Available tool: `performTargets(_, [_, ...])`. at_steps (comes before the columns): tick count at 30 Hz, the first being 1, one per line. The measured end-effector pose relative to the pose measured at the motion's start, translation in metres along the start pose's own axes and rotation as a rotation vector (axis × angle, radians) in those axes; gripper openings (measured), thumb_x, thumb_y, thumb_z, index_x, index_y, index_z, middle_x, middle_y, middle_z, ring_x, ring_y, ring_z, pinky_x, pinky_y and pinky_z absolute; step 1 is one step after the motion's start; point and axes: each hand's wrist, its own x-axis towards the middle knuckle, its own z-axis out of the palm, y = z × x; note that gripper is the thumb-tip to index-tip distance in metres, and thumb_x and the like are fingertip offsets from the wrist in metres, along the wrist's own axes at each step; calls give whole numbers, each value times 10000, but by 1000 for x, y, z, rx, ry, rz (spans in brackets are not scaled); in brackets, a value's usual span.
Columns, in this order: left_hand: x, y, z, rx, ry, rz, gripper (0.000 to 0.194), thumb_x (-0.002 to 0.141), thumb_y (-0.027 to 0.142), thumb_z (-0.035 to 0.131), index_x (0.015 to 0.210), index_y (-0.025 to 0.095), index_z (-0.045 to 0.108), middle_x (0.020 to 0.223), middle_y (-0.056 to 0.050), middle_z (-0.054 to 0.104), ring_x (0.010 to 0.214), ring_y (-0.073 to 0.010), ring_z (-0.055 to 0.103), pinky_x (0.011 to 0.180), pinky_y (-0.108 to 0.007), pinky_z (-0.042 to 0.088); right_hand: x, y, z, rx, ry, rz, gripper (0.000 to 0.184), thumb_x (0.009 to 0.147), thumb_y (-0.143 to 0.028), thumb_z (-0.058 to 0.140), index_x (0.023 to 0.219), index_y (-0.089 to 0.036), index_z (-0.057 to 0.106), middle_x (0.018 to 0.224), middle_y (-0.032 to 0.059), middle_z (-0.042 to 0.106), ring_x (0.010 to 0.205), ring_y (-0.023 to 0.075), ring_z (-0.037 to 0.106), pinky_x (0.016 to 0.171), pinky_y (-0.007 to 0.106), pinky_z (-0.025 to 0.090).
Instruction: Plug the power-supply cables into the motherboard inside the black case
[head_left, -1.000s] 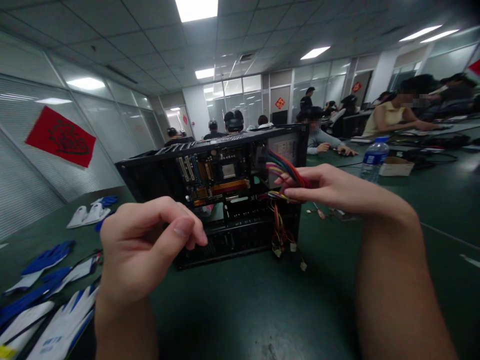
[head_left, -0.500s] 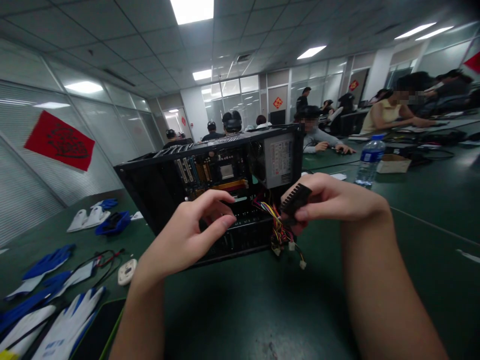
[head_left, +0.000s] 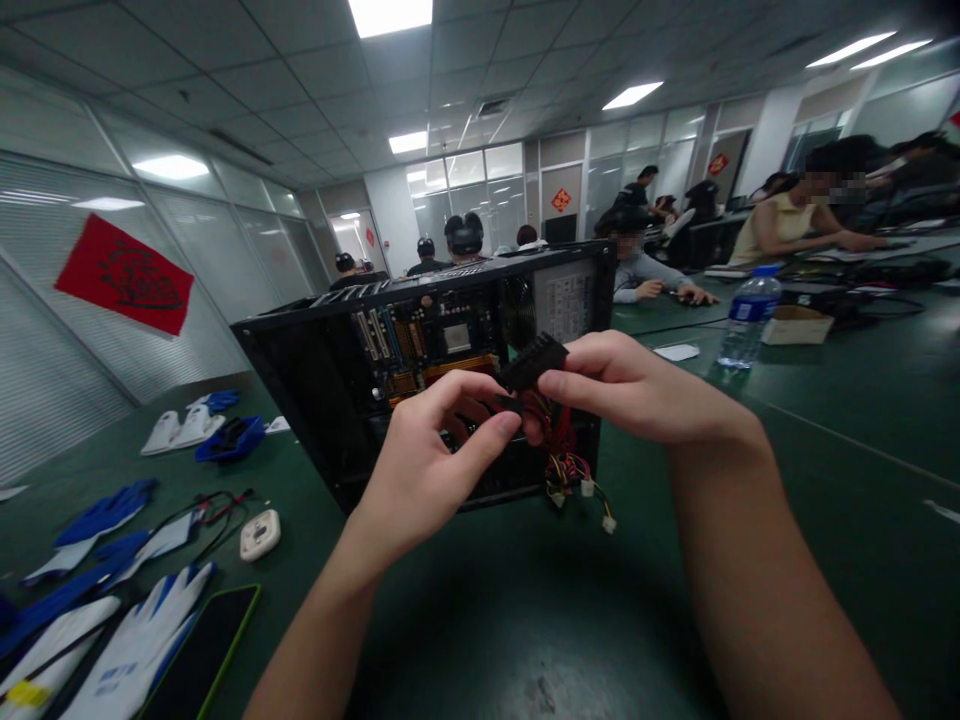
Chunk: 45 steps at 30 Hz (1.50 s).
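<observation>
My right hand grips a wide black power connector by its end, its row of pin sockets facing up. Coloured wires run down from it and end in small white plugs. Close beside it, my left hand pinches a small black piece between thumb and fingers; whether this piece is joined to the connector I cannot tell. Behind both hands an open computer case lies on the table, showing a motherboard and a silver power supply.
On the left lie blue and white gloves, a phone, a small beige device and a blue tray. A water bottle and an open carton stand on the right. Several people sit further back.
My right hand has brought the connector left and turned it. My left hand has moved right to meet it and closed on the small black piece.
</observation>
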Motion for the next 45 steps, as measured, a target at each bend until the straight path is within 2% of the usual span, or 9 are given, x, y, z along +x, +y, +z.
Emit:
performTargets(6, [4, -7, -1, -110, 87, -66, 222, 851, 376, 706, 940, 174, 724, 862, -43, 729, 734, -165, 668, 681, -260, 551, 4, 0, 3, -71, 18, -9, 492, 913, -606, 570, 785, -151, 705, 719, 34, 677, 665, 156, 609, 585, 227, 473])
performTargets(10, [7, -8, -4, -141, 144, -72, 207, 835, 351, 728, 920, 165, 749, 928, -52, 754, 821, -181, 697, 757, -267, 570, 5, 6, 0, -168, 81, -43, 559, 929, -641, 511, 681, -155, 627, 613, -2, 559, 586, 126, 511, 532, 225, 403])
performTargets(17, [10, -13, -3, -254, 178, -121, 255, 787, 377, 778, 914, 157, 756, 899, -49, 764, 816, -184, 707, 748, -273, 579, 8, 7, 2, -226, 2, -13, 553, 941, -646, 479, 741, -154, 631, 644, -3, 540, 611, 131, 494, 540, 231, 385])
performTargets(24, [12, -17, 1, -355, 172, -149, 223, 762, 349, 807, 874, 164, 755, 844, -32, 754, 757, -150, 684, 719, -247, 556, 6, 8, 0, -216, -49, -3, 515, 950, -615, 482, 761, -157, 625, 663, -4, 518, 620, 131, 471, 554, 239, 376])
performTargets(32, [11, -23, 8, -491, 130, -216, 269, 748, 366, 819, 910, 159, 764, 837, -44, 751, 735, -146, 672, 684, -249, 531, 6, 8, -3, -210, -57, -12, 523, 938, -619, 491, 679, -168, 552, 622, -19, 430, 571, 112, 384, 503, 237, 310])
performTargets(38, [12, -26, 14, -526, 119, -203, 266, 721, 347, 843, 889, 153, 774, 877, -48, 751, 740, -137, 666, 698, -255, 540, 5, 9, -7, -204, -37, -25, 539, 927, -631, 509, 632, -180, 515, 598, -26, 393, 545, 107, 352, 489, 240, 302])
performTargets(41, [12, -28, 15, -544, 102, -202, 259, 709, 334, 852, 876, 151, 777, 921, -55, 750, 747, -137, 666, 695, -255, 540, 4, 11, -8, -196, -35, -39, 522, 931, -612, 524, 647, -175, 551, 593, -25, 419, 542, 107, 366, 490, 237, 312])
performTargets(45, [12, -31, 13, -564, 63, -192, 229, 697, 300, 861, 844, 145, 779, 1022, -77, 739, 830, -162, 673, 730, -266, 540, 5, 11, -7, -145, -58, -43, 509, 939, -607, 520, 729, -162, 648, 624, -9, 524, 573, 118, 451, 514, 233, 359])
